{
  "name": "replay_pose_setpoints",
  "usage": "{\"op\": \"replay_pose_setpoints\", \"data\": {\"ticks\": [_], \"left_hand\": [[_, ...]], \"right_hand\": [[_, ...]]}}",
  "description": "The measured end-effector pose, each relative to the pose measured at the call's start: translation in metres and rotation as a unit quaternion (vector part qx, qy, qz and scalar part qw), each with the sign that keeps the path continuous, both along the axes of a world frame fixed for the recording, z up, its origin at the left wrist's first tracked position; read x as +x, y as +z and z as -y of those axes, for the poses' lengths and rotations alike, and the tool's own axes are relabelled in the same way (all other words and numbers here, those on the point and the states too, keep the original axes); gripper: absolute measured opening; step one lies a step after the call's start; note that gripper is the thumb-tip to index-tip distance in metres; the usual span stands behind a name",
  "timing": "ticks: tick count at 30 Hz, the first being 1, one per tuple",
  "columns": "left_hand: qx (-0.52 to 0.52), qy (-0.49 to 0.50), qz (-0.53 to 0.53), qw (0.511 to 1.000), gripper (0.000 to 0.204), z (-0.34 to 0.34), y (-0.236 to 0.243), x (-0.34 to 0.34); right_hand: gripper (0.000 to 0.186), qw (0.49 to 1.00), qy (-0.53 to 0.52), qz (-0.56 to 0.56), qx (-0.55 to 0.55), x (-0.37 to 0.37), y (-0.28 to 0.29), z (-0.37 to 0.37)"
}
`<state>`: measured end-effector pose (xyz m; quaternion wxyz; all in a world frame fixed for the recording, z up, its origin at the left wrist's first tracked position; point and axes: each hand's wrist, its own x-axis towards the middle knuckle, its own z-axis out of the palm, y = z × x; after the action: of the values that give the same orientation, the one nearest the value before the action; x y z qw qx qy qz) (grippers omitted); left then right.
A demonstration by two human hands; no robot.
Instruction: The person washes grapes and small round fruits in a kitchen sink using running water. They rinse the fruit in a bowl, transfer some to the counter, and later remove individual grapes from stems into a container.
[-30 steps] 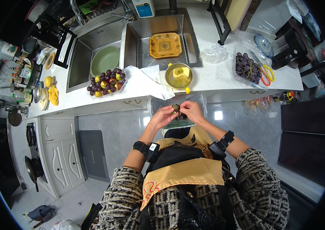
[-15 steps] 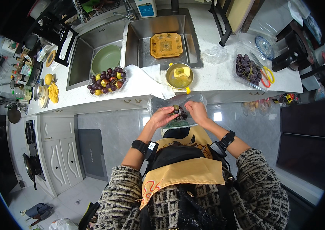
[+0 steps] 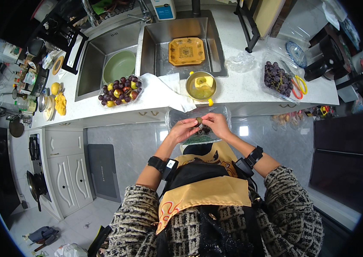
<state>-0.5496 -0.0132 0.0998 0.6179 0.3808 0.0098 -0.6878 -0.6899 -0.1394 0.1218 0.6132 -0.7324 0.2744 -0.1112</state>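
Between the fingertips of both hands is a partly peeled grape (image 3: 199,121), greenish with dark skin. My left hand (image 3: 184,130) is closed on it from the left. The fingers of my right hand (image 3: 217,125) pinch at its other side. Below them a bin lined with a clear plastic bag (image 3: 224,112) holds dark grape skins, partly hidden by my hands. Just beyond, at the counter's edge, stands a small metal bowl (image 3: 194,92) with yellow handles, holding pale peeled fruit and a yellow block in liquid.
A clear tray of grapes and plums (image 3: 120,91) lies at the left, beside a white cloth (image 3: 160,88). On the right are a grape box (image 3: 278,79) and scissors (image 3: 298,85). The double sink holds a yellow tray (image 3: 186,51) and a green basin (image 3: 119,66).
My right hand has come left, its fingertips now meeting the left hand's at the grape. The left hand has turned slightly, and the grape now shows between both hands.
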Motion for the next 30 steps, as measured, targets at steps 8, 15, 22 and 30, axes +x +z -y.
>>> {"op": "replay_pose_setpoints", "data": {"ticks": [8, 15, 22, 30], "left_hand": [[0.030, 0.034, -0.016, 0.999, 0.012, 0.001, 0.003, 0.000], [-0.002, 0.068, 0.011, 0.998, 0.007, 0.005, 0.005, -0.006], [-0.023, 0.073, -0.017, 0.997, 0.010, 0.002, 0.004, -0.005], [-0.003, 0.061, 0.022, 0.998, 0.016, 0.002, 0.009, -0.007]], "right_hand": [[0.012, 0.998, -0.052, 0.036, -0.030, 0.000, 0.002, -0.009], [0.009, 0.992, -0.068, 0.085, 0.057, 0.003, -0.009, -0.014], [0.007, 0.992, -0.084, 0.079, 0.044, 0.002, -0.004, -0.016], [0.009, 0.989, -0.109, 0.094, -0.012, 0.004, -0.002, -0.021]]}}
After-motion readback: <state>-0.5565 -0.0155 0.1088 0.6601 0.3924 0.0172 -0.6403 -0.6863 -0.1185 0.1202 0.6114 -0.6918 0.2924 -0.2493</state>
